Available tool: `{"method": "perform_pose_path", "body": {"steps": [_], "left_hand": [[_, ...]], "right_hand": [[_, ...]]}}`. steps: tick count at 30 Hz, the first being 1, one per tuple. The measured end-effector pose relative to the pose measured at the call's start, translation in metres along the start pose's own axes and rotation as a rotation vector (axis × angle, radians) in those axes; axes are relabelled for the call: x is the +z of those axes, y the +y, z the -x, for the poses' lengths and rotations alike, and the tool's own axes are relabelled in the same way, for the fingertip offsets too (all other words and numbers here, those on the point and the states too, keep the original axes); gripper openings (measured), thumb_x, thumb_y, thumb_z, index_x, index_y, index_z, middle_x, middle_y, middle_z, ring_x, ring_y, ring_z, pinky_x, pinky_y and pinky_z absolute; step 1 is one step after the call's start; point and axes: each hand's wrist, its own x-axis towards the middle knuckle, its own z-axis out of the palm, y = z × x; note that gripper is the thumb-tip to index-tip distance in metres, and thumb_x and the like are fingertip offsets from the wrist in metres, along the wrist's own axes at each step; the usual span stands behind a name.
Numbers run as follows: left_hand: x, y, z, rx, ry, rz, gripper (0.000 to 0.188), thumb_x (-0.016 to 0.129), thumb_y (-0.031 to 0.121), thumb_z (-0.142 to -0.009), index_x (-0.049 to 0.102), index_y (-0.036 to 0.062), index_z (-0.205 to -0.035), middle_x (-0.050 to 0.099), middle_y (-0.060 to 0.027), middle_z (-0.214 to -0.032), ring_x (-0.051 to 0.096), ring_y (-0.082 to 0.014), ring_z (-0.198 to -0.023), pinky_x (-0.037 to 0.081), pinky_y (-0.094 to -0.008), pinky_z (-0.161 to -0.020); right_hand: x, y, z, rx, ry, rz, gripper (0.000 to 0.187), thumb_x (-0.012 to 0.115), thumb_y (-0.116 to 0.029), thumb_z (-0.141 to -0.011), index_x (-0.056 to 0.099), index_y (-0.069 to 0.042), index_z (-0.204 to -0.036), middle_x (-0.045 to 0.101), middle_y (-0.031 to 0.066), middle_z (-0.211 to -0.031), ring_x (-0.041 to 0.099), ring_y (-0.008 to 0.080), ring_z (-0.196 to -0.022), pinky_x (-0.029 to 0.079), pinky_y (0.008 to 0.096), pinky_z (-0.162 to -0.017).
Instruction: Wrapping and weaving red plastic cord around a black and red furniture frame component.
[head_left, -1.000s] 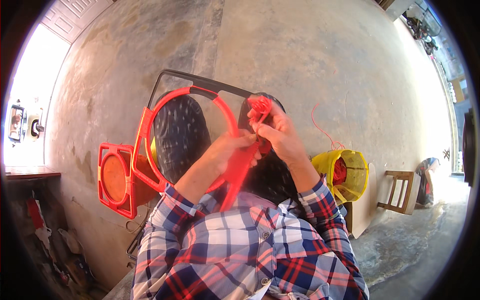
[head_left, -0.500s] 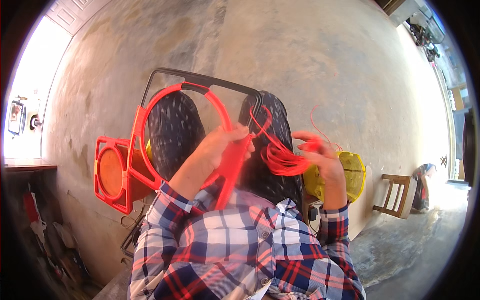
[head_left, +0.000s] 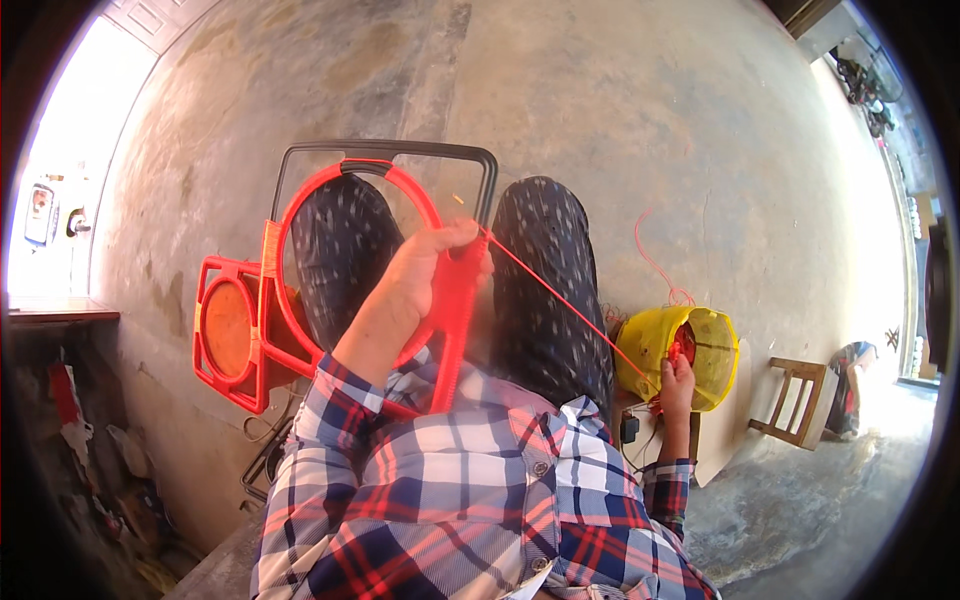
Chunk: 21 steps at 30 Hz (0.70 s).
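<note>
Over my lap stands a black metal frame (head_left: 395, 148) with a round ring (head_left: 300, 210) bound in red cord. My left hand (head_left: 415, 275) is closed round its red-wrapped upright (head_left: 455, 315), thumb on top near the bar's upper end. From there a strand of red cord (head_left: 560, 298) runs taut down to the right. At its far end my right hand (head_left: 678, 385), fingers pinched, holds the cord in front of a yellow bucket (head_left: 640, 340). A red bundle shows behind the fingertips; how much of it they hold is hidden.
On my left a finished-looking red-wrapped frame with an orange round panel (head_left: 228, 340) stands on the floor. A loose red cord end (head_left: 650, 250) curls beside the bucket. Farther right stands a small wooden stool (head_left: 795, 402). Dark shelving with clutter (head_left: 90, 430) is at lower left.
My right hand has moved right and down from beside my knee to the bucket, drawing the slack cord out straight. The frame in my left hand has shifted slightly left.
</note>
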Motion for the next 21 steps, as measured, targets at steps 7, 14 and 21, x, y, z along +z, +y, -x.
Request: {"method": "perform_pose_path", "body": {"steps": [7,14,21], "left_hand": [[-0.007,-0.003,0.003,-0.076,-0.119,-0.009,0.018,0.068,0.019,-0.082,0.062,0.0045,-0.091,0.064,-0.0108,-0.077,0.063,-0.0228,-0.067,0.053,-0.0349,-0.061],[0.000,-0.014,-0.001,-0.105,-0.069,-0.109,0.010,0.061,0.016,-0.083,0.056,0.0073,-0.083,0.064,-0.0172,-0.075,0.061,-0.0261,-0.059,0.052,-0.0377,-0.058],[-0.001,-0.030,-0.001,0.157,-0.039,-0.070,0.035,0.057,0.016,-0.085,0.051,0.0024,-0.116,0.060,-0.0140,-0.107,0.061,-0.0234,-0.085,0.054,-0.0375,-0.069]], "right_hand": [[-0.024,-0.021,-0.033,0.098,0.125,0.600,0.022,0.054,-0.023,-0.094,0.057,-0.001,-0.095,0.064,0.0238,-0.089,0.061,0.0433,-0.083,0.047,0.0468,-0.069],[-0.011,-0.018,-0.085,0.028,0.241,0.154,0.033,0.055,-0.031,-0.094,0.059,-0.002,-0.107,0.067,0.0146,-0.085,0.064,0.0296,-0.074,0.047,0.0417,-0.062],[0.070,-0.264,-0.098,-0.286,-0.257,-0.159,0.019,0.056,-0.009,-0.090,0.063,-0.002,-0.106,0.069,0.0086,-0.094,0.065,0.0190,-0.078,0.051,0.0307,-0.068]]}}
